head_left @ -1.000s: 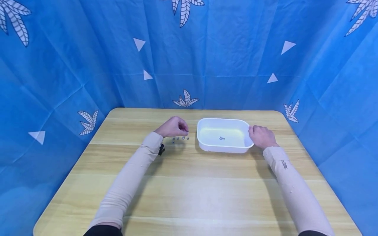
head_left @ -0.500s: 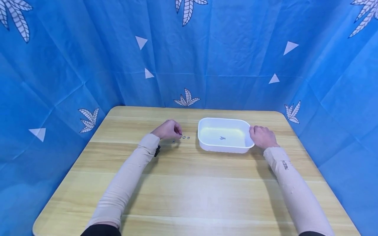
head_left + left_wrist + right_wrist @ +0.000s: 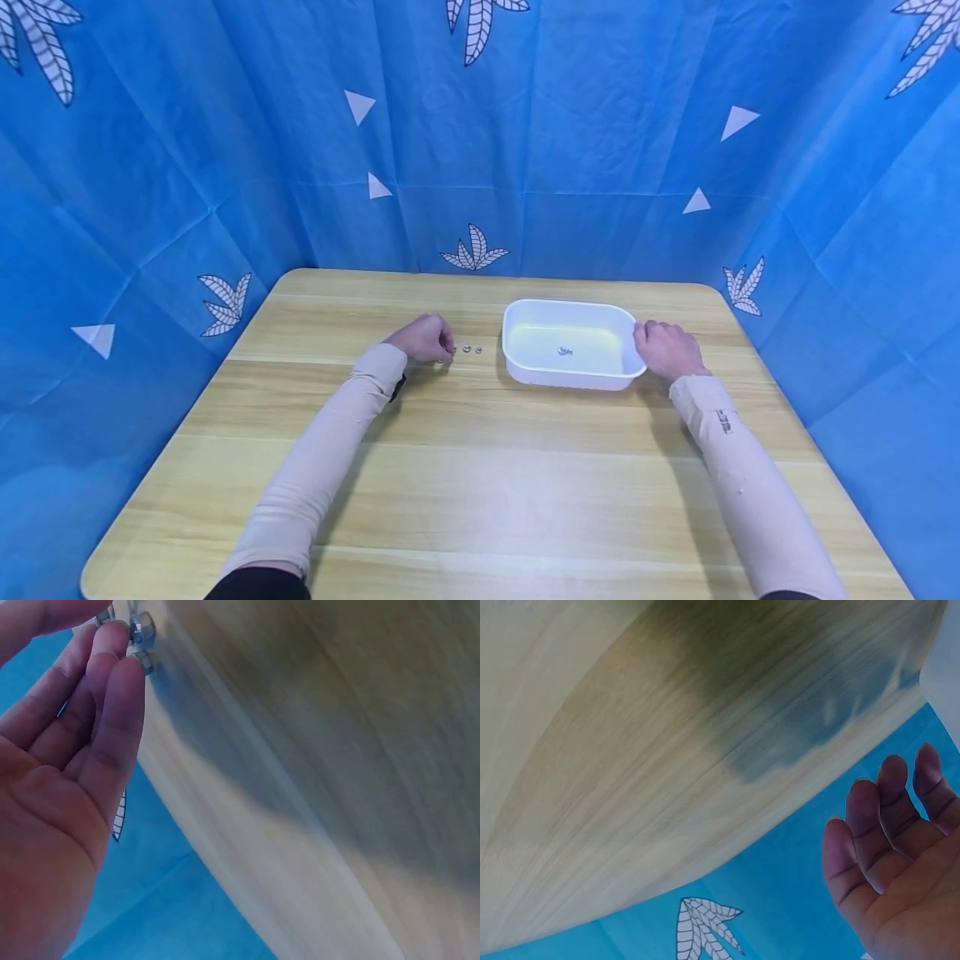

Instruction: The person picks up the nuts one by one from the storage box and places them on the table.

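My left hand (image 3: 423,337) is low over the table beside a short row of small metal nuts (image 3: 467,348). In the left wrist view its thumb and fingertips come together at the top, and a partly hidden nut (image 3: 105,613) shows between them. Two more nuts (image 3: 142,628) lie just past the fingers. On the right, my right hand (image 3: 670,348) grips the right end of a white plastic box (image 3: 573,379). The right wrist view shows its bent fingers (image 3: 864,814) beside the box wall; the thumb is out of sight there.
Inside the box, near its middle, lies a small cluster of metal pieces (image 3: 565,351). Everything is on a wooden table (image 3: 525,500) with rounded corners. A blue patterned curtain (image 3: 600,142) surrounds its back and sides.
My left hand has moved left and down toward the table, from above the nuts to the row's left end. The right hand and the box have stayed in place.
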Tool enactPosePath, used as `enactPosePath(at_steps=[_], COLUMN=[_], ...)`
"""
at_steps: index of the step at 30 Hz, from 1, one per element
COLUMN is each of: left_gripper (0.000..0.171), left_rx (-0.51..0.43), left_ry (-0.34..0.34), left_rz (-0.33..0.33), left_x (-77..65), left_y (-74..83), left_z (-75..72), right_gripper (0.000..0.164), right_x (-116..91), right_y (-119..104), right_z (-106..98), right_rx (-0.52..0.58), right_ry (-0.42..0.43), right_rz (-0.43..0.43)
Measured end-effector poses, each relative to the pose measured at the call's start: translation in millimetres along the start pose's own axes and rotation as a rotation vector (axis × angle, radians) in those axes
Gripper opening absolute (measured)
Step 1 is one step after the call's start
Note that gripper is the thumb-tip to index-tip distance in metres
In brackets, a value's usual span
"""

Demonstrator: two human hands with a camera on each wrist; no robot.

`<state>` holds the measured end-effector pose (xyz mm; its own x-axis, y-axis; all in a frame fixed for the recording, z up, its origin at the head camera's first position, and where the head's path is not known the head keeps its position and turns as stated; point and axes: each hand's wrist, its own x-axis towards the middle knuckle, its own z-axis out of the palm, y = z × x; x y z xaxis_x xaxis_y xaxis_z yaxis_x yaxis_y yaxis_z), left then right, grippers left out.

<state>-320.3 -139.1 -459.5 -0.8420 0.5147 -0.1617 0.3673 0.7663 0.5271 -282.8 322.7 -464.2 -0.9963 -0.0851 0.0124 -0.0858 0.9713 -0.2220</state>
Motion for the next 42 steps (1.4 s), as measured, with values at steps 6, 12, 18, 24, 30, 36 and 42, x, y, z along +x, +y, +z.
enactPosePath(at_steps=[6, 12, 18, 24, 30, 36, 42], left_gripper=[0.008, 0.009, 0.012, 0.012, 0.014, 0.017, 0.015], left_rx=[0.012, 0.006, -0.018, -0.02, -0.027, -0.056, -0.098], left_ry=[-0.006, -0.021, -0.042, -0.044, -0.051, -0.032, 0.033], left_rz=[-0.016, -0.034, -0.051, -0.051, -0.053, -0.049, 0.029], left_x=[-0.2, 0.4, -1.7, -3.4, -3.9, -0.8, 4.9], left_y=[-0.5, -0.3, -0.3, 0.0, -0.9, -1.9, 5.5], left_z=[1.9, 2.0, 0.7, 0.2, -0.6, -6.5, -16.3], right_gripper=[0.068, 0.067, 0.067, 0.066, 0.067, 0.069, 0.069], right_x=[0.0, -1.0, -2.6, -2.3, -2.0, -1.0, -0.1], right_y=[-0.8, -2.5, -4.5, -4.0, -3.1, -1.5, -0.5], right_z=[1.2, 1.0, 1.1, 2.0, 2.7, 2.8, 2.4], right_rx=[0.004, 0.007, 0.006, 0.006, 0.005, 0.002, -0.001], right_ry=[0.01, 0.007, 0.026, 0.029, 0.03, 0.024, 0.017], right_rz=[0.0, 0.008, 0.014, 0.01, 0.012, 0.01, 0.011])
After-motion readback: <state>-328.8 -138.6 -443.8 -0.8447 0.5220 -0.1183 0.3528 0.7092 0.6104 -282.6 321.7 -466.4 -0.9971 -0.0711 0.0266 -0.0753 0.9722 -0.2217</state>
